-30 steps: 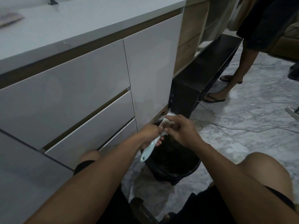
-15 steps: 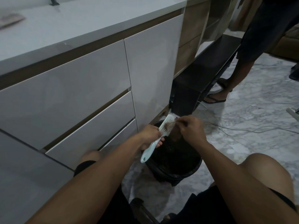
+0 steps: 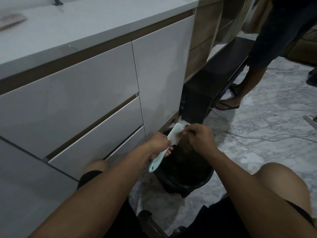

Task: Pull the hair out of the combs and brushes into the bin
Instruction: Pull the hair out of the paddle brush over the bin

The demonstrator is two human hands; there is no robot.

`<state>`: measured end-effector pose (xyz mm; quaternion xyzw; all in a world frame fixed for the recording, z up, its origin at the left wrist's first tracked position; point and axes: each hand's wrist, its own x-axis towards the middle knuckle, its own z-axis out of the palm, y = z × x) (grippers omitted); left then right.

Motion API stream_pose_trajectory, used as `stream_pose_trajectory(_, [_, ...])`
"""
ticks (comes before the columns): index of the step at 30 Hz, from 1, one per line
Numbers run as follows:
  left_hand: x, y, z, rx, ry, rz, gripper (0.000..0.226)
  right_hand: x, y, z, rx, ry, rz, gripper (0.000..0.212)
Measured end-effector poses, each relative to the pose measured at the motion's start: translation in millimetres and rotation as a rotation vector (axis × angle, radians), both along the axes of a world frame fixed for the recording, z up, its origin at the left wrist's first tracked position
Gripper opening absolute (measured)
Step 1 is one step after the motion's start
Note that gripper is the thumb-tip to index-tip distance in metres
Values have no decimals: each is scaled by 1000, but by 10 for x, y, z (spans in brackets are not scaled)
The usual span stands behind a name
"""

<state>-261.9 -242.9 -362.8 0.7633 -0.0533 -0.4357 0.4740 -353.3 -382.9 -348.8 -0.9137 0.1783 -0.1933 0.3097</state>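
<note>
Marble-patterned floor tiles (image 3: pixel 267 121) and a run of glossy white drawers (image 3: pixel 72 100) under a pale countertop (image 3: pixel 89 18) frame a seated person working low over a black bin (image 3: pixel 187 184), which stands on the floor just in front of the cabinet's base, between the person's bare knees. The left hand (image 3: pixel 158 146) is wrapped around the neck of a pale mint hairbrush (image 3: pixel 163 148), holding it tilted with the handle pointing down toward the person and the bristled head raised over the bin's far rim. The right hand (image 3: pixel 201 138) is bunched at the top of the brush head, fingertips (image 3: pixel 186 132) pinching a dark tuft of hair (image 3: pixel 181 133) caught among the pins, directly above the bin's opening. The bin is lined with a black bag, and brownish matter lies inside; what it is cannot be told in the dim light. A thin white cable (image 3: pixel 257 137) trails across the tiles to the right of the bin. A low black bench (image 3: pixel 212 81) sits beyond the cabinet, and a second person's leg (image 3: pixel 247 83), foot in a dark flip-flop (image 3: pixel 227 105), stands beside it. No brand, label or lettering can be read on the brush, bin or furniture.
</note>
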Motion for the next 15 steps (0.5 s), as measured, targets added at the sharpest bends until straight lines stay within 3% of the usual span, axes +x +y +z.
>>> stream_pose_trajectory(5, [29, 34, 49, -20, 23, -6, 22, -24, -145, 20, 100, 3, -152, 14])
stream_pose_trajectory(11, [-4, -9, 74, -51, 47, -30, 13, -41, 22, -36, 114, 41, 121, 37])
stream_pose_trajectory(15, [-22, 1, 83, -52, 66, -52, 15, -25, 35, -22, 28, -11, 58, 14])
